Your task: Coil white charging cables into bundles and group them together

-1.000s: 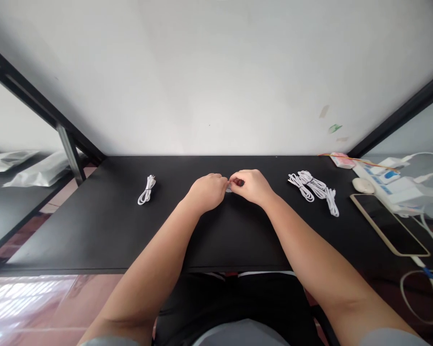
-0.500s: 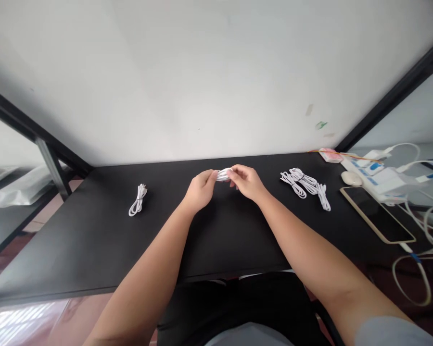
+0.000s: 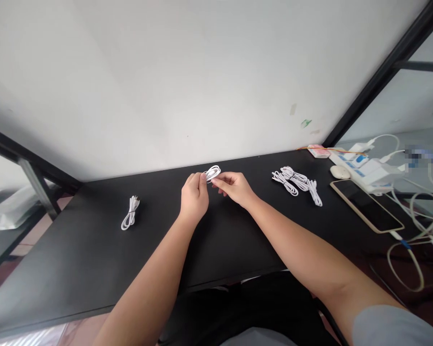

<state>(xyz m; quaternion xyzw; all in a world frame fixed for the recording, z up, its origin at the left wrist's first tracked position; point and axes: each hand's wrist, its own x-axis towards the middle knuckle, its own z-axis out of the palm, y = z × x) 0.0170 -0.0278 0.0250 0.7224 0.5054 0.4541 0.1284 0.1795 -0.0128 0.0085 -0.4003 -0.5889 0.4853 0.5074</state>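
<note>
A coiled white cable (image 3: 212, 172) is held up over the black table (image 3: 234, 240), its loops pointing away from me. My left hand (image 3: 195, 194) is closed on the coil's left side, thumb on top. At the lower right edge of the coil my right hand (image 3: 234, 186) makes a pinch, thumb against the fingers, touching the cable. What exactly lies between those right fingertips is too small to make out. To the left lies a bundled white cable (image 3: 130, 214) with a dark tie. Several tied white cables (image 3: 296, 180) rest in a heap on the right.
A phone (image 3: 366, 205) with a plugged-in lead lies at the table's right side. Behind it are a white rounded object (image 3: 339, 172), a power strip (image 3: 341, 156) with chargers, and a pink-and-white box (image 3: 318, 151). Loose white cords (image 3: 416, 211) hang past the right edge. A wall (image 3: 187, 86) stands behind.
My view has turned a little. The right hand has slid from the coil's top right to its lower edge, and more of the loops show. The left hand keeps its hold.
</note>
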